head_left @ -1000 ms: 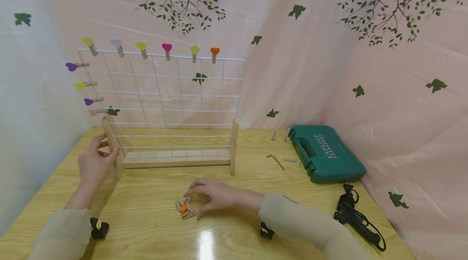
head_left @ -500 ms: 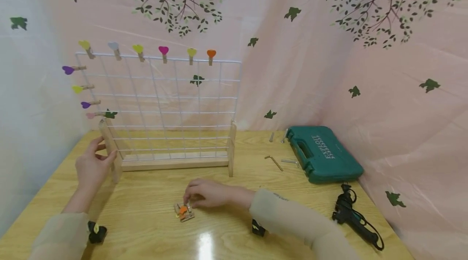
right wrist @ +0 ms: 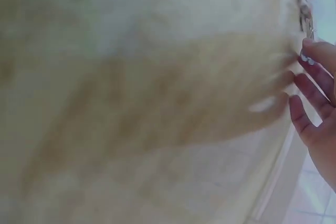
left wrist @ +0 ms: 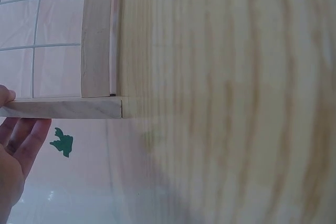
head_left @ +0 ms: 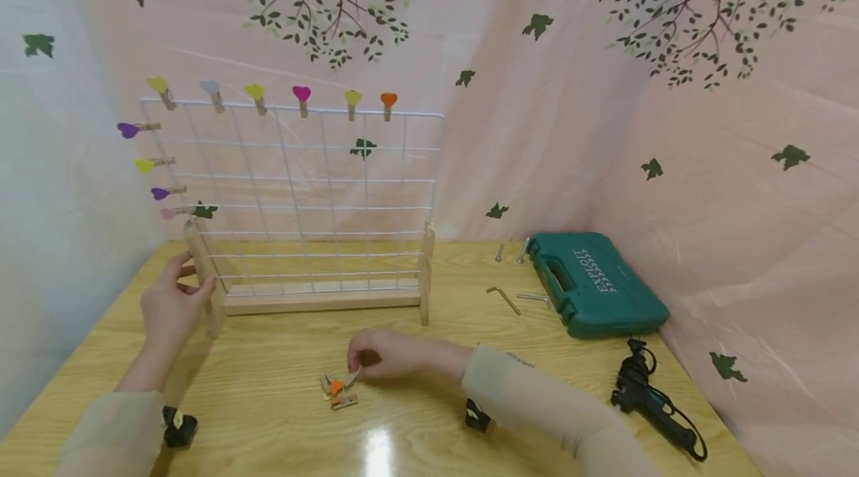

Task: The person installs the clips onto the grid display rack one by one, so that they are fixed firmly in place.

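Observation:
My left hand (head_left: 171, 302) grips the left wooden upright of the grid stand (head_left: 325, 304), thumb on one face and fingers on the other. In the left wrist view, that upright (left wrist: 63, 108) runs between the thumb and fingers. The white wire grid bears several heart clothespins along its top edge, among them a magenta clothespin (head_left: 302, 95), and more down its left side, such as a purple clothespin (head_left: 129, 130). My right hand (head_left: 389, 354) pinches a pale-hearted clothespin (right wrist: 307, 59) between thumb and fingertips, beside a small pile of clothespins (head_left: 336, 388) with an orange heart on top.
A green tool case (head_left: 600, 283) lies at the right. Beside it are a brass hex key (head_left: 503, 300), a silver hex key (head_left: 534, 298) and bolts. A black glue-gun-shaped tool (head_left: 654, 395) with a cord rests near the table's right edge. Patterned cloth hangs behind.
My right hand's fingers have closed from spread to a pinch, and it has drawn a clothespin slightly right from the pile. The left hand stays on the upright.

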`<state>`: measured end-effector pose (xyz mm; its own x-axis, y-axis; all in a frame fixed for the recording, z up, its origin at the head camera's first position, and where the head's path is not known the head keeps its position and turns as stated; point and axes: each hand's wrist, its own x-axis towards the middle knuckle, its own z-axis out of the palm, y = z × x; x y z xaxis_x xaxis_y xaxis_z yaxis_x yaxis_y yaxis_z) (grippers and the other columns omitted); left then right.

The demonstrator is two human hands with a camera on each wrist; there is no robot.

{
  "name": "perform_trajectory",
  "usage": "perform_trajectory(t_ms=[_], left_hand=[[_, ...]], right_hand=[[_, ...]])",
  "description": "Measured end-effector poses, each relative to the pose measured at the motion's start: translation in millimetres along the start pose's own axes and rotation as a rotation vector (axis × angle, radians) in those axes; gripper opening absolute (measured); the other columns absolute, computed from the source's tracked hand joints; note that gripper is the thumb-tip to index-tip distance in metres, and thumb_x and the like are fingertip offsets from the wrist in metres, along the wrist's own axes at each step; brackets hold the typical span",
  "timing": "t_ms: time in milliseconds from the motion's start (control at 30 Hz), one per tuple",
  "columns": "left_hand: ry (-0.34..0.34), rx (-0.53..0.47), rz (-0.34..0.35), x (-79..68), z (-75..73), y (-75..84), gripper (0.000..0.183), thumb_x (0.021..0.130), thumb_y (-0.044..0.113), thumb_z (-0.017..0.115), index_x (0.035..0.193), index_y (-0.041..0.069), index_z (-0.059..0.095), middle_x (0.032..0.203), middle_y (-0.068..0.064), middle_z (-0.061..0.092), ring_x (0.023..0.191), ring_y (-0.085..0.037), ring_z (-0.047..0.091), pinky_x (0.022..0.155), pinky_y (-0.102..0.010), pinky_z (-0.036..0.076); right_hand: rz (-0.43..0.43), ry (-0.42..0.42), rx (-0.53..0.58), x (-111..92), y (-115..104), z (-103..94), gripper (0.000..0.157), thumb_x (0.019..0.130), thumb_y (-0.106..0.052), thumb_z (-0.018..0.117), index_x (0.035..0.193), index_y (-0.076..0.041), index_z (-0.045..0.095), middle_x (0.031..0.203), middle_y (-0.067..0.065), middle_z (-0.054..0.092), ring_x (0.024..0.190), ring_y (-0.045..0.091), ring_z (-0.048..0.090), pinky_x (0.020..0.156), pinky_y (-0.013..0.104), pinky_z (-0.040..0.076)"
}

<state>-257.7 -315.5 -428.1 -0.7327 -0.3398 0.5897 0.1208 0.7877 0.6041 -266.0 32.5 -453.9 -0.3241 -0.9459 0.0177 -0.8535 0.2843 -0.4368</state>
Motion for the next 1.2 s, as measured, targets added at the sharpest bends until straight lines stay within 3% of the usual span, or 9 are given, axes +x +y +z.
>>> perform_trajectory(t_ms=[133,333,533,700,933,1200], left_hand=[[0.010,0.003,-0.001,0.4,0.2,0.0,0.044,0.076,0.012,0.068,0.117,0.006,0.054,0.095,-0.021,0.065,0.052,0.026,0.030,0.052,-0.006,0.030],[-0.002,-0.010,0.000,0.5,0.7,1.1,0.045,0.076,0.013,0.068,0.118,0.005,0.053,0.095,-0.023,0.064,0.051,0.025,0.030,0.049,-0.004,0.029],[0.007,-0.020,-0.010,1.8,2.3,1.8,0.045,0.076,0.013,0.069,0.118,0.006,0.053,0.095,-0.020,0.065,0.051,0.025,0.032,0.052,-0.005,0.030],[0.016,-0.015,-0.009,1.7,0.3,-0.9,0.044,0.076,0.012,0.069,0.117,0.005,0.054,0.095,-0.021,0.065,0.051,0.026,0.031,0.050,-0.003,0.029],[0.008,-0.006,-0.010,1.7,0.1,0.5,0.044,0.076,0.013,0.068,0.117,0.004,0.054,0.095,-0.020,0.065,0.051,0.025,0.031,0.053,-0.006,0.030],[0.009,0.000,-0.005,0.4,-0.8,2.4,0.044,0.077,0.013,0.068,0.117,0.004,0.053,0.096,-0.020,0.065,0.052,0.026,0.029,0.062,-0.021,0.034]], right_hand=[[0.070,0.003,0.077,-7,0,-12.8,0.007,0.083,-0.014,0.061,0.089,-0.018,0.058,0.085,-0.013,0.056,0.080,-0.005,0.049,0.071,0.010,0.042],[0.059,0.104,0.060,-22,-11,-44.7,0.002,0.083,-0.017,0.059,0.085,-0.018,0.060,0.077,-0.012,0.058,0.070,-0.003,0.049,0.064,0.015,0.043],[0.125,0.168,0.115,-35,-29,-83.9,0.008,0.084,-0.028,0.061,0.086,-0.022,0.066,0.076,-0.016,0.059,0.068,0.000,0.051,0.060,0.018,0.043],[0.128,0.269,0.106,-41,-45,-125.7,0.014,0.079,-0.035,0.064,0.083,-0.022,0.067,0.074,-0.013,0.062,0.062,0.005,0.053,0.056,0.020,0.043],[0.075,0.477,0.015,-47,-61,-197.7,0.013,0.077,-0.029,0.067,0.077,-0.016,0.065,0.068,-0.009,0.062,0.052,0.008,0.043,0.047,0.020,0.035],[0.183,0.796,-0.104,-52,-77,-276.0,0.022,0.076,-0.037,0.065,0.076,-0.016,0.061,0.065,-0.004,0.056,0.058,0.012,0.042,0.053,0.023,0.033]])
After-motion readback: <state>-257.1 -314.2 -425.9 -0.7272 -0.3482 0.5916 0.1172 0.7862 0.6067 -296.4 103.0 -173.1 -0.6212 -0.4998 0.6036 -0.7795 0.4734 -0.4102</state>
